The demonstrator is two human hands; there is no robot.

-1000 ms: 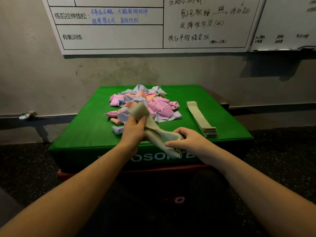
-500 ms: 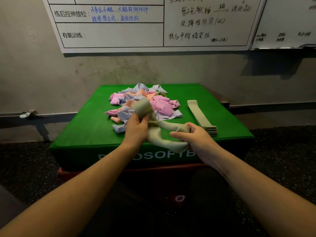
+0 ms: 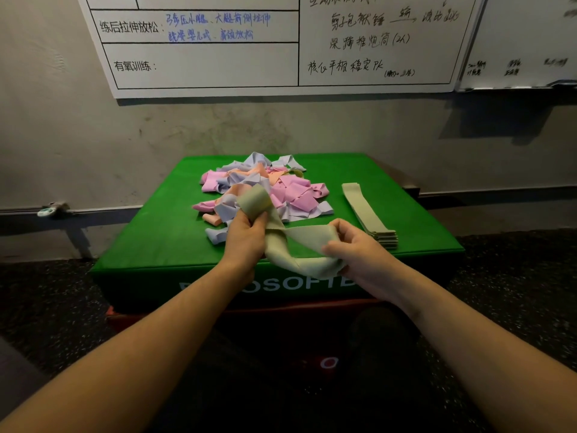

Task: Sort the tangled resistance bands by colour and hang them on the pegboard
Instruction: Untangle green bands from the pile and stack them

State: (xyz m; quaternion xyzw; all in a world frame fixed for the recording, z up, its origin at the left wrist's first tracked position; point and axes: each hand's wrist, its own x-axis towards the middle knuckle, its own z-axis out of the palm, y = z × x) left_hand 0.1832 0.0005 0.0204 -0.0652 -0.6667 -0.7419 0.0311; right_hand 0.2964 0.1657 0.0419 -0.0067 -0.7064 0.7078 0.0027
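Over the near edge of the green foam plyo box (image 3: 150, 245), both hands hold one pale green resistance band (image 3: 299, 245). The left hand (image 3: 245, 237) grips its upper loop, fingers curled round it; the right hand (image 3: 352, 250) pinches the other end between thumb and fingers. The tangled pile of pink, lilac and peach bands (image 3: 265, 190) lies mid-box toward the far edge. A flat stack of pale green bands (image 3: 368, 210) lies near the right edge.

A whiteboard (image 3: 281, 45) on the wall carries printed row labels "练后拉伸放松:" and "有氧训练:", with blue and black handwritten Chinese notes beside them, including "(2人)" and "PK". White lettering on the front of a green soft box (image 3: 150, 270) reads "OSOFTB", partly hidden by forearms.
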